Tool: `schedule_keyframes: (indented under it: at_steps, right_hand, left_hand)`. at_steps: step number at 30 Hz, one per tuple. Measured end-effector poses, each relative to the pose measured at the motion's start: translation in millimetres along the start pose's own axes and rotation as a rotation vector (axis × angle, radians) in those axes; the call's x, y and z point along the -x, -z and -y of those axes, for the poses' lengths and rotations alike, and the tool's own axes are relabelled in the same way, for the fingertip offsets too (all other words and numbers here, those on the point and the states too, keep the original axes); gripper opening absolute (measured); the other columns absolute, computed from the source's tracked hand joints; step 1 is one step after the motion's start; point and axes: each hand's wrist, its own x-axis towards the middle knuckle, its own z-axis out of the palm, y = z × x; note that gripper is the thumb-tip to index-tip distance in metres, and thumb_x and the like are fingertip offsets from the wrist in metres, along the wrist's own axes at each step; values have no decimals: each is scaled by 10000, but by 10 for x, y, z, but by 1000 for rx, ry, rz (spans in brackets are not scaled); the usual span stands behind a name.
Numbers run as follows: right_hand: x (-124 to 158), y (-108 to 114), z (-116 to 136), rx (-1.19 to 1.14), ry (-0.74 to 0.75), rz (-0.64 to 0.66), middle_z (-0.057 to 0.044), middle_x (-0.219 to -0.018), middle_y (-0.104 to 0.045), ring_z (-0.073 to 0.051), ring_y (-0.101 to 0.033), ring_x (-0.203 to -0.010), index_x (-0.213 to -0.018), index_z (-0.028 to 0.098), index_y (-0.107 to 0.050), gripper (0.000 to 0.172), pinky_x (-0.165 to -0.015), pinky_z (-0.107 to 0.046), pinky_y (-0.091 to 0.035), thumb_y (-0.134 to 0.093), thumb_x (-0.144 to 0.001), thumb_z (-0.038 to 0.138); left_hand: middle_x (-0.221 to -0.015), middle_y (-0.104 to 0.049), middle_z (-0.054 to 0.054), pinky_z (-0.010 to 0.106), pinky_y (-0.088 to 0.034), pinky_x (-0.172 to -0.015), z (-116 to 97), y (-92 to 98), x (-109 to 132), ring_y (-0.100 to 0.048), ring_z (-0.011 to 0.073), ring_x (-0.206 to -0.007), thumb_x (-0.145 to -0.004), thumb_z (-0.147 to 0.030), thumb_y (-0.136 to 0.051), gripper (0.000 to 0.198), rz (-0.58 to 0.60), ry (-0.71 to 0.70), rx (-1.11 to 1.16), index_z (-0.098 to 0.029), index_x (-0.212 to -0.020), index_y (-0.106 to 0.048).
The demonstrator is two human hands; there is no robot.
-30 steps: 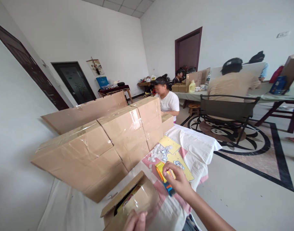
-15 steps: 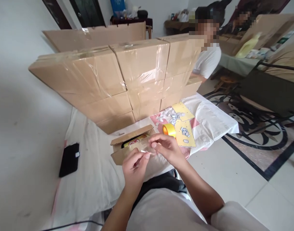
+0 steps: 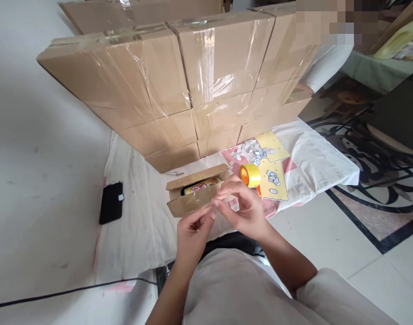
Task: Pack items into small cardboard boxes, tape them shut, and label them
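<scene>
Both hands meet just above a small open box [image 3: 192, 204]. The left hand [image 3: 193, 232] and right hand [image 3: 244, 211] pinch a clear strip [image 3: 223, 202] between their fingers [image 3: 216, 203]. A yellow tape roll [image 3: 250, 175] lies just beside the box on the white cloth [image 3: 139, 225]. Taped cartons [image 3: 179, 76] are stacked behind, and a black phone [image 3: 111, 203] lies off to the left.

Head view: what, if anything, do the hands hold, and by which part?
It cannot be told: left hand and right hand pinch fingertips together at the open carton; nothing between them shows clearly.
</scene>
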Motion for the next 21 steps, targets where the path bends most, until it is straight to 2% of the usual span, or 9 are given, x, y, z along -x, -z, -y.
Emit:
schedule_keyframes:
  at_steps: [2, 4, 8, 10, 12, 14, 17, 19, 21]
  right_hand:
    - [49, -7, -13, 6, 56, -3, -30, -957, -637, -194, -626, -911, -1133, 302, -639, 385, -755, -364, -554, -689, -853, 42]
    - [100, -3, -29, 15, 103, -9, -25, -918, -657, -206, -617, -894, -1148, 308, -634, 429, -739, -382, -541, -692, -831, 25]
    - [145, 106, 5, 72, 240, -21, -1, -823, -718, -217, -600, -775, -1193, 334, -618, 454, -698, -420, -515, -682, -833, 64]
    - [119, 222, 75, 58, 312, -126, 26, -728, -703, -218, -567, -695, -1185, 359, -611, 419, -688, -435, -501, -680, -852, 113]
    - [64, 351, 162, 20, 364, -276, 39, -639, -646, -217, -521, -644, -1162, 355, -627, 397, -679, -433, -486, -711, -841, 137]
    - [-4, 449, 235, 7, 363, -349, 37, -594, -600, -216, -500, -631, -1133, 327, -652, 381, -681, -431, -479, -758, -813, 151]
    - [-93, 479, 264, -1, 229, -262, 18, -612, -631, -216, -524, -635, -1078, 306, -654, 287, -698, -441, -481, -774, -835, 211]
    - [-134, 437, 237, -38, 126, -164, 10, -631, -658, -221, -551, -663, -1075, 309, -645, 253, -710, -443, -484, -756, -865, 224]
    - [-162, 379, 206, -102, 45, -80, 12, -635, -660, -227, -580, -719, -1108, 310, -641, 267, -724, -435, -494, -748, -881, 218]
  left_hand:
    - [-515, -326, -89, 219, -263, -503, -98, 83, 33, -282, 71, -508, -826, -431, -737, 295, 123, 109, -17, -231, -1031, -810]
    - [-523, -226, -105, 225, -189, -485, -218, 147, 71, -197, 68, -502, -833, -459, -718, 348, 229, 207, -25, -203, -1058, -790]
    - [-508, -238, -124, 226, -197, -481, -314, 197, 105, -208, 74, -489, -854, -522, -690, 416, 316, 318, -73, -207, -1125, -708]
    - [-498, -289, -126, 226, -233, -476, -245, 215, 75, -264, 83, -473, -881, -537, -655, 383, 262, 299, -171, -218, -1092, -670]
    - [-521, -390, -108, 230, -315, -498, -134, 248, 12, -375, 100, -491, -921, -511, -612, 305, 99, 157, -328, -228, -1031, -641]
    - [-649, -561, -53, 257, -442, -619, -28, 286, -77, -539, 131, -626, -940, -436, -611, 216, -112, -148, -517, -230, -1000, -632]
    - [-1130, -711, 117, 399, -481, -959, 70, 315, -247, -639, 250, -1086, -920, -315, -656, 257, -365, -586, -843, -209, -1154, -647]
    - [-1420, -607, 188, 505, -386, -1104, 97, 308, -364, -502, 344, -1367, -928, -291, -642, 442, -407, -653, -1040, -188, -1353, -576]
    - [-1527, -537, 169, 584, -280, -1181, 111, 295, -455, -386, 351, -1485, -973, -278, -566, 556, -317, -553, -1147, -196, -1505, -430]
